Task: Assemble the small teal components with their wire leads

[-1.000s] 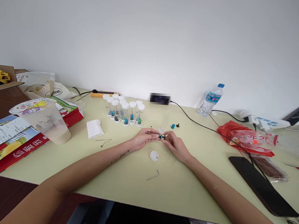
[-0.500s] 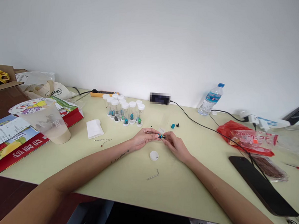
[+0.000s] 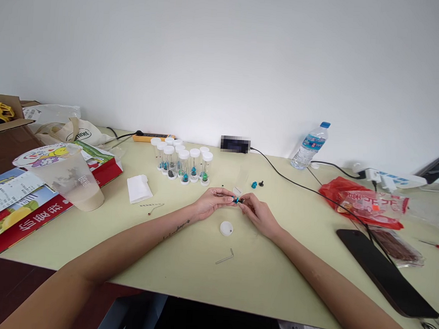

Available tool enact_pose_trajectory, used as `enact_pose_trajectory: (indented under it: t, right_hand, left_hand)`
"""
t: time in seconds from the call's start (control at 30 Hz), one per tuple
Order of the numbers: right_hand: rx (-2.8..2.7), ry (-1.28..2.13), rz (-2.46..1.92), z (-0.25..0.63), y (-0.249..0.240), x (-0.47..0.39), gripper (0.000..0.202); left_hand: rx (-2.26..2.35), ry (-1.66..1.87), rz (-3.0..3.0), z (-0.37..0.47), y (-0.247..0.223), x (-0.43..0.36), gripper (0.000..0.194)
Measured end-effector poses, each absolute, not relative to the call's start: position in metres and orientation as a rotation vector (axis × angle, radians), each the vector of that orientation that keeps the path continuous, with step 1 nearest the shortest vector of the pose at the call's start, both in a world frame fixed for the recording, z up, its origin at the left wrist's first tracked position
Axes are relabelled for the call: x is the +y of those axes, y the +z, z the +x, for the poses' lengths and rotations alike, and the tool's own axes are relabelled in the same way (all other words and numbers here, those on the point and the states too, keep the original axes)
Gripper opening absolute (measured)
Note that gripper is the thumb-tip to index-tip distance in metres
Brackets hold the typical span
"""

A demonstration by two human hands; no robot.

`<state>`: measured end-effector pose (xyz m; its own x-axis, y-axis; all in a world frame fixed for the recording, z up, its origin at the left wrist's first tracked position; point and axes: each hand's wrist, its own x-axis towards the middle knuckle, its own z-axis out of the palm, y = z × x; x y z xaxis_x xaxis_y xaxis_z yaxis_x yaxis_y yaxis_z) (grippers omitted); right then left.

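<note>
The left hand (image 3: 209, 203) and the right hand (image 3: 258, 214) meet above the pale yellow-green counter (image 3: 183, 266), with a small blue-and-black cylindrical piece (image 3: 236, 201) between them. The left fingers (image 3: 225, 200) are closed in a pinch on the piece's left end, the thumb lying along the near side. The right fingers (image 3: 247, 198) are bent, with thumb and forefinger tips brought together on its black right end. The tips of the two hands sit close, leaving only the piece's bright blue middle in view; its finer shape is too small to make out.

Just below the hands on the counter lies a round white plastic cap (image 3: 226, 228) with a small dark speck inside it, and nearer the front edge a silver L-shaped metal key (image 3: 224, 257). Beyond the right hand, a small turquoise-blue part (image 3: 254, 185) and a small black part (image 3: 261, 184) lie just beside each other. Farther back, left of these, a cluster of clear tubes with white caps (image 3: 183, 166) stands upright.
</note>
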<state>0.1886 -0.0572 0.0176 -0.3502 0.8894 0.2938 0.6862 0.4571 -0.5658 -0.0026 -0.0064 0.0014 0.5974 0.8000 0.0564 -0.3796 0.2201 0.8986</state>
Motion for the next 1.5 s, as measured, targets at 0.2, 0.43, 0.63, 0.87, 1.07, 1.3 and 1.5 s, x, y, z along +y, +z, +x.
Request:
enact_pose_trajectory:
  t: [0.2, 0.43, 0.63, 0.87, 1.07, 1.3, 1.5]
  right_hand:
    - [-2.105, 0.430, -1.296, 0.1890, 0.0169, -0.0569, 0.028]
    - [-2.121, 0.435, -1.301, 0.1888, 0.0178, -0.0570, 0.026]
    - [-2.128, 0.439, -1.314, 0.1881, 0.0180, -0.0572, 0.025]
    - [-2.128, 0.438, -1.303, 0.1883, 0.0188, -0.0571, 0.027]
    - [-2.139, 0.450, -1.321, 0.1883, 0.0185, -0.0568, 0.025]
    - [-2.133, 0.433, -1.321, 0.1881, 0.0180, -0.0570, 0.028]
    - [-2.133, 0.439, -1.325, 0.1879, 0.0193, -0.0574, 0.027]
  left_hand:
    - [0.467, 0.861, 1.054, -0.0024, 0.0004, -0.0058, 0.028]
    - [0.464, 0.855, 1.063, -0.0029, 0.0010, -0.0061, 0.028]
    - [0.474, 0.854, 1.063, -0.0028, 0.0010, -0.0058, 0.028]
    - [0.479, 0.860, 1.062, -0.0024, 0.0004, -0.0050, 0.030]
    - [0.478, 0.856, 1.063, -0.0025, -0.0001, -0.0054, 0.029]
    - [0.474, 0.865, 1.052, -0.0023, -0.0005, -0.0046, 0.028]
    - [0.476, 0.858, 1.058, -0.0024, 0.0013, -0.0056, 0.029]
